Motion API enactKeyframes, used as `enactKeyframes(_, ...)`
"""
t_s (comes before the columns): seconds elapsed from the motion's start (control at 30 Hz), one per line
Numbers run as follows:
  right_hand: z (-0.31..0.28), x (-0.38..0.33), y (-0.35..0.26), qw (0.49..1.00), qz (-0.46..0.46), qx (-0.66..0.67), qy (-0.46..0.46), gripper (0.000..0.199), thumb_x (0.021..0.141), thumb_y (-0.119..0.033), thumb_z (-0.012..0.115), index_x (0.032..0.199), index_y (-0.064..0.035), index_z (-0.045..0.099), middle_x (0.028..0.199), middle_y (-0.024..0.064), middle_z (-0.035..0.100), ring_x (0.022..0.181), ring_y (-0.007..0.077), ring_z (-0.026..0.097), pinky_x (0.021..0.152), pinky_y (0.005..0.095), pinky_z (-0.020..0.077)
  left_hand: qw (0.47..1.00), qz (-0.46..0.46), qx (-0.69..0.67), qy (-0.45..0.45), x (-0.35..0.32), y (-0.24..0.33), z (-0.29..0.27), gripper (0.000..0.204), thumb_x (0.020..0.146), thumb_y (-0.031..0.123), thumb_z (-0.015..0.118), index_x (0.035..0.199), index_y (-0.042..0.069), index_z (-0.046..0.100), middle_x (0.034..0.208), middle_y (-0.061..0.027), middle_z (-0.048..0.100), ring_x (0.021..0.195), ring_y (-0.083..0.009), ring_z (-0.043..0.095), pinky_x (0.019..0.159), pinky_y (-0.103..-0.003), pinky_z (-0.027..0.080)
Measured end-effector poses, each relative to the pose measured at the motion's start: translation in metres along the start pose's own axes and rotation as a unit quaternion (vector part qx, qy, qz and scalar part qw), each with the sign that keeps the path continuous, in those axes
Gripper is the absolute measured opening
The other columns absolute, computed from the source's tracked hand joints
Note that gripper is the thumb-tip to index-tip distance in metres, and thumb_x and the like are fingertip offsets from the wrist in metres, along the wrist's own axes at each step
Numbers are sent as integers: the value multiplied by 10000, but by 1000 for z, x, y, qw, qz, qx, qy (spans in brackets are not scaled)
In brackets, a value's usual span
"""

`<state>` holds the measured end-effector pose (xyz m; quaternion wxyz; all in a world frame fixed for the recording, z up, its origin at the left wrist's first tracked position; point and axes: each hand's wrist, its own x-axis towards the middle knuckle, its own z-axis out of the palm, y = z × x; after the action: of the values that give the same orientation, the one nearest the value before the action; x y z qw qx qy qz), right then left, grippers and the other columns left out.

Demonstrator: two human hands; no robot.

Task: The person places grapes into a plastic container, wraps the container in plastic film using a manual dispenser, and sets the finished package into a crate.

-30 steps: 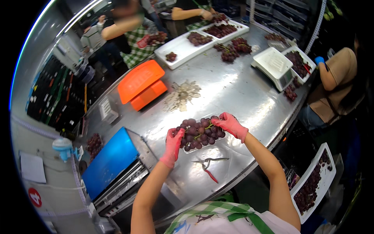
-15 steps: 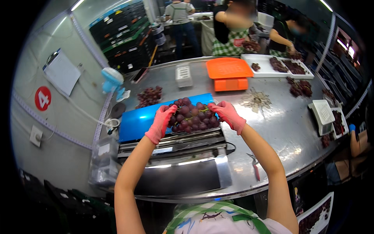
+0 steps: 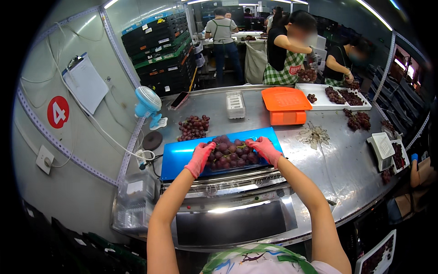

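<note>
grey wall (image 3: 54, 150), stacked crates (image 3: 159, 50), ceiling strip lights (image 3: 374, 13)

Both hands wear thin, snug pink gloves that end at the wrist: the left hand (image 3: 199, 159) and the right hand (image 3: 266, 150) match. The forearms are bare, with no sleeves in view. At the lower edge shows a white top with a green-and-white checked apron strap across the chest.
</note>
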<state>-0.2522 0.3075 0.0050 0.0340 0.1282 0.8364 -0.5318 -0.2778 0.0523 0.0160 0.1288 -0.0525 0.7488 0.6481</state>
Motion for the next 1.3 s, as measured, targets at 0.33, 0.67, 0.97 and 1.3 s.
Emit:
enactKeyframes(0.33, -4, -7, -8, 995, 45, 4, -89, 593, 754, -528, 627, 881, 51, 601, 819, 114, 612, 754, 152, 565, 634, 299, 461, 999, -34, 8, -21, 5, -16, -7, 609, 760, 476, 652, 1126, 17, 492, 1033, -85, 563, 899, -185, 544, 624, -339, 486)
enactKeyframes(0.67, -43, -59, 19, 987, -106, -81, 85, 569, 844, -435, 583, 1178, 18, 500, 1074, 179, 554, 917, 241, 573, 759, 338, 469, 928, 247, 204, 189, -74, -35, -62, 379, 826, 351, 628, 995, 19, 559, 780, -80, 532, 672, -180, 509, 616, -323, 425)
enactKeyframes(0.97, -49, -117, 65, 893, -113, -407, 155, 395, 795, -473, 570, 759, -85, 634, 906, 97, 559, 869, 260, 544, 750, 379, 426, 745, 178, 571, 296, -128, -72, -53, 513, 702, 572, 620, 594, 71, 596, 738, -97, 559, 732, -272, 552, 647, -394, 422)
enactKeyframes(1.3, -31, -123, 41, 882, -8, -457, 110, 379, 769, -467, 588, 800, -105, 695, 1048, 78, 550, 1002, 252, 478, 822, 387, 377, 799, 74, 552, 226, -128, -69, -39, 434, 713, 550, 606, 666, 129, 703, 813, -89, 592, 891, -260, 529, 812, -389, 367)
